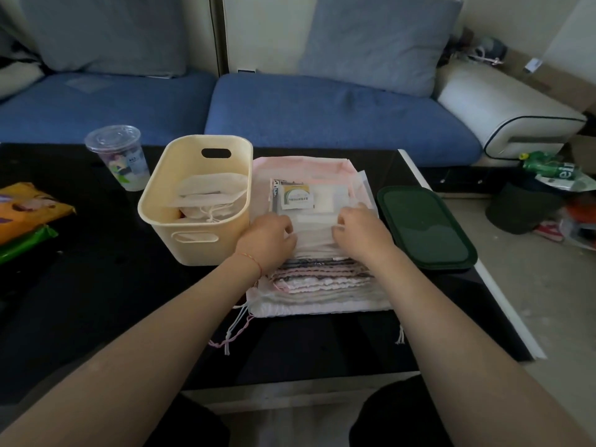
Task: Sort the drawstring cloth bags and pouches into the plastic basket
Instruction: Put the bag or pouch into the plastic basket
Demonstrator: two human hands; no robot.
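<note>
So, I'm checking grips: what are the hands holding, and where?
Both hands grip the top white pouch of the pile, at its side edges.

Basket (196, 201) left of bag stack (317, 253) – pouches (211, 195) inside it; lid (425, 227) right of stack; cup (117, 156) left-behind basket; both hands (269, 235) (361, 230) on stack; sofa (322, 117) behind table (96, 285)
</note>
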